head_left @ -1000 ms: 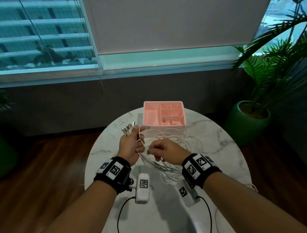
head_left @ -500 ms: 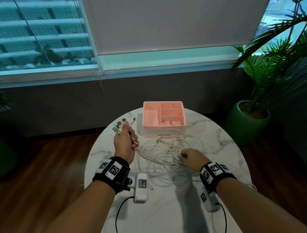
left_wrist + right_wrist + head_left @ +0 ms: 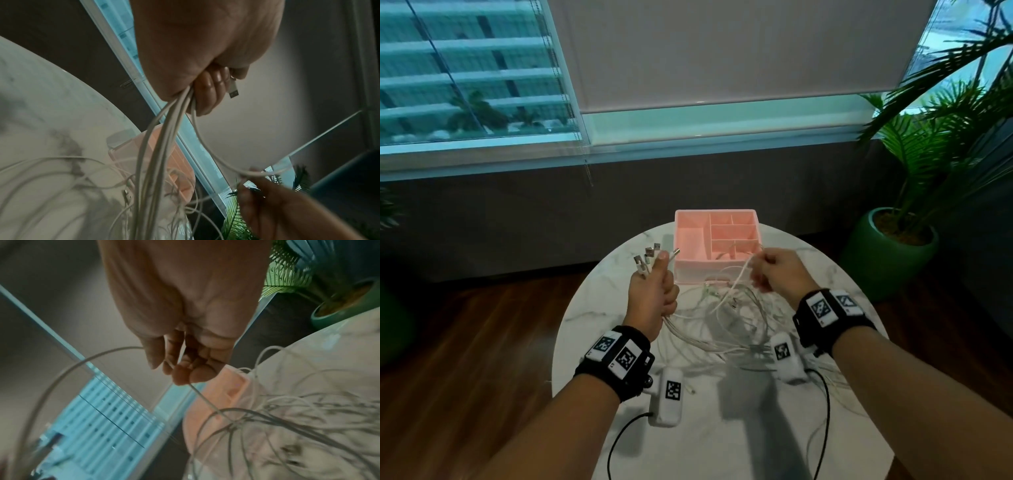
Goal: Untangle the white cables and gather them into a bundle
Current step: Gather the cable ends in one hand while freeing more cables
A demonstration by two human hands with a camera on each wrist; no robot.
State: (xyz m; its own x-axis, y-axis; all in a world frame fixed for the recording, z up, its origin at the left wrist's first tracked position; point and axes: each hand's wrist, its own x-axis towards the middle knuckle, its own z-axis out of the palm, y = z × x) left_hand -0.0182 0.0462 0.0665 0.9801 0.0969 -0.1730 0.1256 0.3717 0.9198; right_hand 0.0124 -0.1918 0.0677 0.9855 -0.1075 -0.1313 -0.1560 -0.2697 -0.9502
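My left hand (image 3: 654, 294) is raised over the round marble table (image 3: 599, 329) and grips several white cables (image 3: 160, 129) in its fist, their USB plugs (image 3: 649, 257) sticking out above the thumb. From the fist the cables drop into a loose tangle (image 3: 726, 318) on the tabletop. My right hand (image 3: 774, 270) is lifted at the right in front of the pink box and pinches one white cable (image 3: 61, 378) between thumb and fingertips. That cable runs in an arc back toward my left hand (image 3: 205, 65).
A pink divided organiser box (image 3: 717, 240) stands at the table's far edge, just behind both hands. A potted palm in a green pot (image 3: 893, 253) is on the floor to the right. Window and blind lie beyond. Black camera leads (image 3: 825, 411) trail near the front.
My right hand has moved from beside the left hand out to the right, then up and forward, drawing one cable out of the tangle. The left hand keeps its grip and shifted slightly.
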